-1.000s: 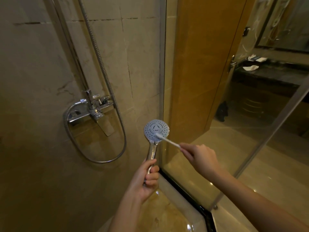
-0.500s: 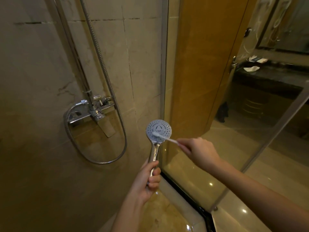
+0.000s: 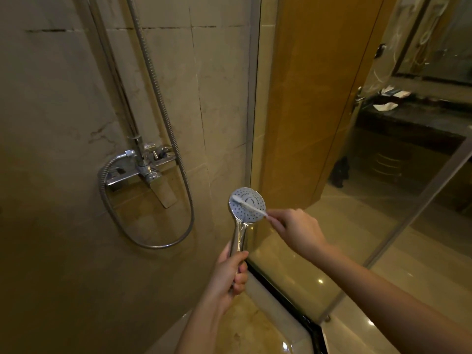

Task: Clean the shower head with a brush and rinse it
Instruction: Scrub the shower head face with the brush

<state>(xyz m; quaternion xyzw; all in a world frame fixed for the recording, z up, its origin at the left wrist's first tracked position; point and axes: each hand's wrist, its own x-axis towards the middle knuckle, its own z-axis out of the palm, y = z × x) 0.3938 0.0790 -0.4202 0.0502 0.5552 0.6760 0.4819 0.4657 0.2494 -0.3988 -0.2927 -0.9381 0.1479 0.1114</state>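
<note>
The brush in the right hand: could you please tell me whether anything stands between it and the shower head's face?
Nothing visible does. The brush, pinched by the right hand, lies across the shower head face; the left hand grips the handle below, clear of it.

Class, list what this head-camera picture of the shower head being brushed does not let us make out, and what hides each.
All in the head view:
- shower head: its lower handle is hidden inside the left hand.
- brush: its rear end is hidden in the right hand, and its bristles are too small to judge.
- hose: its top is cut off by the upper edge.
- white items on the counter: too small and dim.
</note>
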